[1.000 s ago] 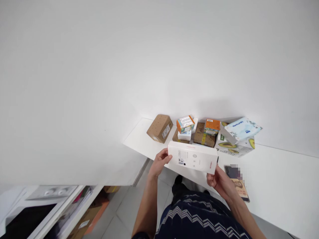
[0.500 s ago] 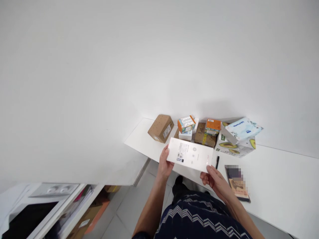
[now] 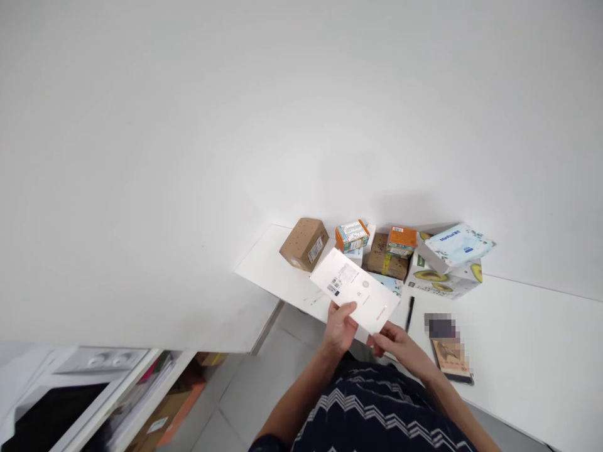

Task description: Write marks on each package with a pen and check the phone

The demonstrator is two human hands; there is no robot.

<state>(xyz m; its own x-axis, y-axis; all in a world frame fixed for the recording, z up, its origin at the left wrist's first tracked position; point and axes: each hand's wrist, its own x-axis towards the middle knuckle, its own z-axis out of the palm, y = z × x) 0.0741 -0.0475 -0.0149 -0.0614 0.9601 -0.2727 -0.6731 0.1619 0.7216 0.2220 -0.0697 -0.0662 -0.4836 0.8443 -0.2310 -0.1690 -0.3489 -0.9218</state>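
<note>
White box (image 3: 355, 290) pinched at near edge by left hand (image 3: 340, 325), with thumb on top; pinched at near right corner by right hand (image 3: 396, 342). Slants above near edge of table (image 3: 532, 333), left of black pen (image 3: 409, 314), near right of brown carton (image 3: 301, 242).

Left fingers (image 3: 348, 308) and right fingers (image 3: 384, 342) hold a white box (image 3: 358, 285) — slanted — near a black pen (image 3: 410, 314).
</note>
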